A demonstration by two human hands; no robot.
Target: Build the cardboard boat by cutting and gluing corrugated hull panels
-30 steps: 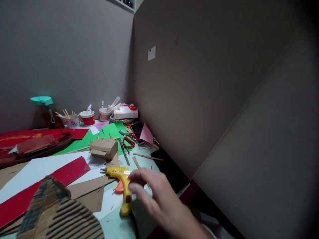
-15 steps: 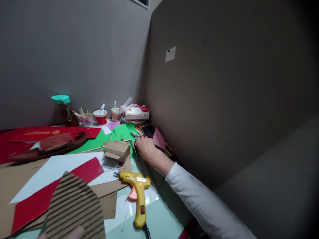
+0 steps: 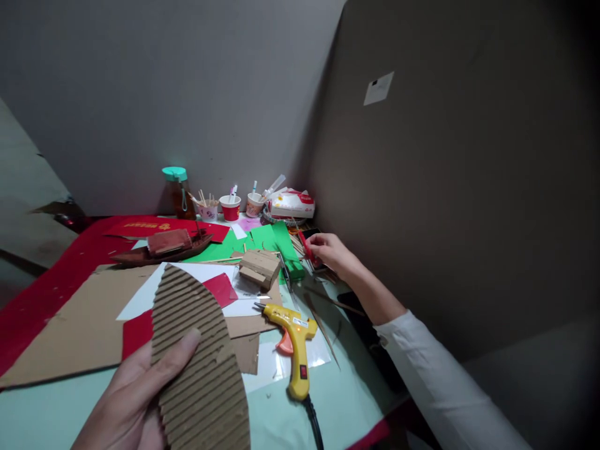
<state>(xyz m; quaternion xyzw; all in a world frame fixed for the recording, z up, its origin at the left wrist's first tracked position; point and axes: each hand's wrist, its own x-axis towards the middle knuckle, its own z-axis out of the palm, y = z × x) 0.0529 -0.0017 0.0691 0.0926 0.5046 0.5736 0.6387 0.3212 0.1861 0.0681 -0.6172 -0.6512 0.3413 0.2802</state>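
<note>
My left hand (image 3: 135, 394) grips a pointed, leaf-shaped piece of corrugated cardboard (image 3: 201, 369), thumb across its ridged face. My right hand (image 3: 328, 253) reaches to the far right of the table, its fingers closed on a slim red object (image 3: 305, 245) whose kind is unclear. Thin sticks (image 3: 296, 244) and green paper (image 3: 285, 244) lie close to those fingers. Between the hands, a yellow hot glue gun (image 3: 297, 350) rests on its side, nozzle toward the left. Behind it sits a small block of layered cardboard (image 3: 260, 267), beside a dark slender metal tool (image 3: 285, 273).
A brown model boat (image 3: 171, 245) stands on the left near a large cardboard sheet (image 3: 79, 325). Along the wall are a teal-lidded bottle (image 3: 178, 194), a red paper cup (image 3: 230, 209) with pens and a tissue pack (image 3: 293, 204). The right wall (image 3: 445, 187) borders the table; the glue gun's cord (image 3: 313, 422) trails frontward.
The view has swung left. My left hand has raised the cardboard piece farther into view. My right hand has moved off the scissors-like blades and now pinches a red object; the pink sheet no longer shows.
</note>
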